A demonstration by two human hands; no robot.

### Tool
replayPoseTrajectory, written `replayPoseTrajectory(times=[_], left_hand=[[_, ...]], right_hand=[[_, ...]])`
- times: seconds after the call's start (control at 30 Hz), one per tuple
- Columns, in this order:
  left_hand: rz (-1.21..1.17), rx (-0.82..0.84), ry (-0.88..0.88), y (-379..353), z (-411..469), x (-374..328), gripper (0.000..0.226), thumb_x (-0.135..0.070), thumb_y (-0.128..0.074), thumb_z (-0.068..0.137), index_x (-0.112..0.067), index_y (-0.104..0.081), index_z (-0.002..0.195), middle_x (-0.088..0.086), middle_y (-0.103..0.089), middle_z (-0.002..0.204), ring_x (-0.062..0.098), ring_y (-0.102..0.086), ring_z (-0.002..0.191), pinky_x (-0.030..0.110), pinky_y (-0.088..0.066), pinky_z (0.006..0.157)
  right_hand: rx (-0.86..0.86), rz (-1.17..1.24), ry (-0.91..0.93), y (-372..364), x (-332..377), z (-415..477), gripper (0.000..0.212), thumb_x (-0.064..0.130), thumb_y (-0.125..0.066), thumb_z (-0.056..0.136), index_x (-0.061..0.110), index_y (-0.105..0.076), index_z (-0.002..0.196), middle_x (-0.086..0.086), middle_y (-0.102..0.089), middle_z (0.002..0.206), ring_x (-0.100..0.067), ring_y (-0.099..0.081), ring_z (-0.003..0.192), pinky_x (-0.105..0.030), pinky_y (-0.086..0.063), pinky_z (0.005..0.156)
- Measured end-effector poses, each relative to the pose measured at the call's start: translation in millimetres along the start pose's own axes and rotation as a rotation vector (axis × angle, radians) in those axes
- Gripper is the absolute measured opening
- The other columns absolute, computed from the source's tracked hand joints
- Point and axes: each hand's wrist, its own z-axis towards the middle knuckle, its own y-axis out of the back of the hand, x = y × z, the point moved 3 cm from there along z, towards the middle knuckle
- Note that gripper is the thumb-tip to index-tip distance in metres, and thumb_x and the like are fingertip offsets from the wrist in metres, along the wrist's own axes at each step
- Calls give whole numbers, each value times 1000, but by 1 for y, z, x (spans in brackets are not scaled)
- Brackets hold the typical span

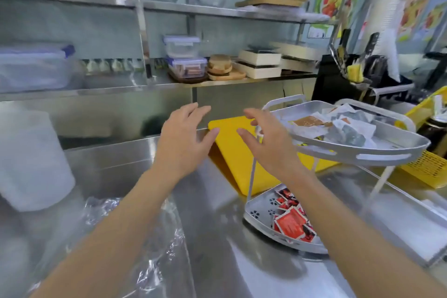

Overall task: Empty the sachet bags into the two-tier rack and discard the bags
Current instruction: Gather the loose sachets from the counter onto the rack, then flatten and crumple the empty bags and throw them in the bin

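Two-tier rack (pixel 358 152) standing on the steel counter (pixel 212 237), red sachets (pixel 291 224) lying in its lower tray, pale sachets (pixel 338 123) in its upper, left hand (pixel 183 138) and right hand (pixel 268 143) hovering left of the rack, fingers spread, gripping nothing, crumpled clear bag (pixel 145 237) lying farther left.

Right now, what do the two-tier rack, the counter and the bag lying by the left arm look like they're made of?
Two-tier rack: probably matte grey plastic, with moulded slots and thin white legs; painted metal is possible. Counter: stainless steel, brushed with blurred reflections. Bag: thin clear plastic film, crinkled and glinting.
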Motion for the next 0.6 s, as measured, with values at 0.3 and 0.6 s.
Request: replayPoseTrajectory(times=[0.3,0.6], left_hand=[[321,79,646,23,-138,161,66,-50,-51,87,-26,-28,144,10,-23,155,31,-17,142,49,-14,113],[316,364,1324,28,-259,239,78,-62,-49,77,-36,-14,141,6,-11,154,31,-15,140,49,-21,109]], right_hand=[[656,65,-559,-173,-36,-90,85,47,-58,84,13,-11,146,-9,-17,156,-24,-20,142,-38,-22,114],[760,189,-923,-230,-27,-147,94,44,-68,77,3,-15,143,-13,-31,149,-27,-32,136,-35,-30,111]])
